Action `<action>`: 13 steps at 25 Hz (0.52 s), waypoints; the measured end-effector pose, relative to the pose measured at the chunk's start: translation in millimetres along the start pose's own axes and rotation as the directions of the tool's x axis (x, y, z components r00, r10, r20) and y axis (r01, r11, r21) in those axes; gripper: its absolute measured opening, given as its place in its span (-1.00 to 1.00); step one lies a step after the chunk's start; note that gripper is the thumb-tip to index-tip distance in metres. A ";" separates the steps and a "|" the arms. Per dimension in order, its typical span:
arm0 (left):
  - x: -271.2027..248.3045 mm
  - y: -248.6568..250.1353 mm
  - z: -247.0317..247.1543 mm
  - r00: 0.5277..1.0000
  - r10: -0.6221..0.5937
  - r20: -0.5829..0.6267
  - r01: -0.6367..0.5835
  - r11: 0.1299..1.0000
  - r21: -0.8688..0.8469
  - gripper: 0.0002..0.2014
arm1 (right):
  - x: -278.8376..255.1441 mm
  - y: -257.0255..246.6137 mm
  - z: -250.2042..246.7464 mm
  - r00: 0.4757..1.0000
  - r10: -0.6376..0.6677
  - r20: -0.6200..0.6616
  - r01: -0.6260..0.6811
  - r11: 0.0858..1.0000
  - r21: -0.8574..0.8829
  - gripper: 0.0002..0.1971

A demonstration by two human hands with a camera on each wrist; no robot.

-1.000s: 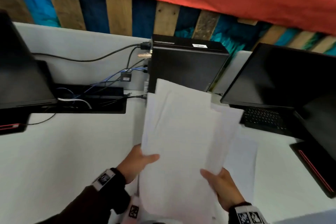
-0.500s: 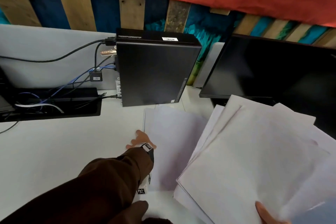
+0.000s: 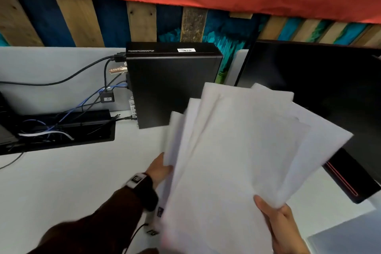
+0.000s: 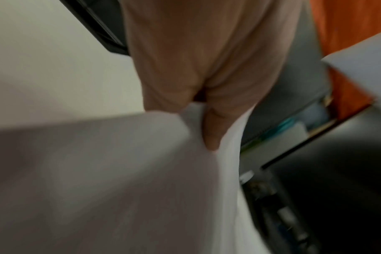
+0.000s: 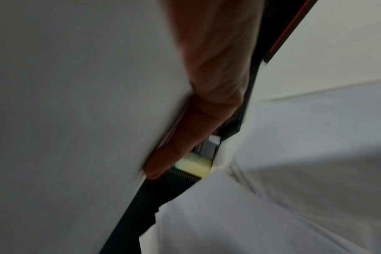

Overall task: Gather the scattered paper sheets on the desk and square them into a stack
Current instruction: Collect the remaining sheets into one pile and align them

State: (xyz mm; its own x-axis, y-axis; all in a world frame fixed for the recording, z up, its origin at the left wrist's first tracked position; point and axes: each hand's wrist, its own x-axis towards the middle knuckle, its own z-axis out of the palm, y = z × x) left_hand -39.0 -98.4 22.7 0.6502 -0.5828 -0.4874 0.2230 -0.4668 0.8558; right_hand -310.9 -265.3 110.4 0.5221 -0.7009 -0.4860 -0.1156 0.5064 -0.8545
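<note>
Several white paper sheets (image 3: 237, 161) are fanned out unevenly above the white desk (image 3: 61, 181), in front of the PC and the monitor. My right hand (image 3: 274, 218) grips the fan at its lower right corner, thumb on top and fingers underneath; the right wrist view shows those fingers (image 5: 196, 128) flat against the sheets (image 5: 76, 103). My left hand (image 3: 159, 168) sits at the fan's left edge and pinches one more sheet (image 4: 120, 171) between its fingers (image 4: 209, 123). That sheet is lifted and overlaps the fan's left side.
A black mini PC (image 3: 171, 84) stands upright behind the sheets, with cables running into a black tray (image 3: 61, 128) on the left. A dark monitor (image 3: 319, 88) fills the right. A black laptop with a red stripe (image 3: 348, 179) lies at the right edge.
Half a second ago my left hand reached for a sheet lying flat before the PC. It now holds that sheet up against the fan, which my right hand has brought leftward.
</note>
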 end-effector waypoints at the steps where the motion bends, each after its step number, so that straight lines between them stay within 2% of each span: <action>1: -23.0 9.3 -9.0 0.998 0.038 0.052 -0.029 0.985 -0.173 -0.81 | 4.5 3.0 12.0 0.996 0.006 0.089 -0.008 1.000 0.019 -0.75; 2: -44.7 17.8 -17.9 0.992 0.057 0.112 -0.023 0.959 -0.281 -0.82 | 6.1 4.2 28.8 0.989 0.020 0.147 -0.021 1.000 0.005 -0.74; 5: -103.3 28.0 -51.6 0.968 0.106 0.229 -0.012 0.926 -0.378 -0.76 | 18.5 14.5 68.0 0.981 0.004 0.195 0.010 0.997 -0.072 -0.70; 7: -116.9 13.3 -67.2 0.974 0.102 0.201 0.002 0.889 -0.458 -0.69 | 24.1 23.7 86.6 0.967 0.069 0.245 -0.047 0.994 -0.095 -0.67; 8: -117.6 -0.7 -75.5 0.982 0.062 0.176 0.037 0.862 -0.506 -0.57 | 24.2 27.7 94.5 0.950 0.115 0.290 -0.084 0.990 -0.115 -0.64; 10: -129.7 -15.2 -93.9 0.981 0.062 0.184 0.085 0.714 -0.695 -0.43 | 22.3 36.5 113.0 0.908 0.129 0.400 -0.066 0.984 -0.167 -0.59; 11: -134.7 -20.4 -96.4 0.976 0.086 0.200 0.108 0.605 -0.789 -0.39 | 23.1 40.0 120.2 0.893 0.101 0.438 -0.021 0.983 -0.184 -0.60; 12: -141.7 -25.8 -102.3 0.982 0.119 0.149 0.052 0.585 -0.809 -0.33 | 21.7 40.5 128.5 0.879 0.080 0.470 0.016 0.980 -0.197 -0.61; 13: -154.7 -19.1 -101.5 0.978 0.147 0.151 0.035 0.594 -0.804 -0.25 | 21.5 43.7 134.2 0.870 0.064 0.488 0.046 0.977 -0.210 -0.62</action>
State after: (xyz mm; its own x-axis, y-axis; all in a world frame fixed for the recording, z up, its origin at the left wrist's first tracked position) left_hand -70.1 68.2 99.4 0.5589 -0.7387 -0.3767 0.7389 0.2374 0.6306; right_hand -191.3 -190.8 87.3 0.8597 -0.3322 -0.3880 -0.2660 0.3572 -0.8953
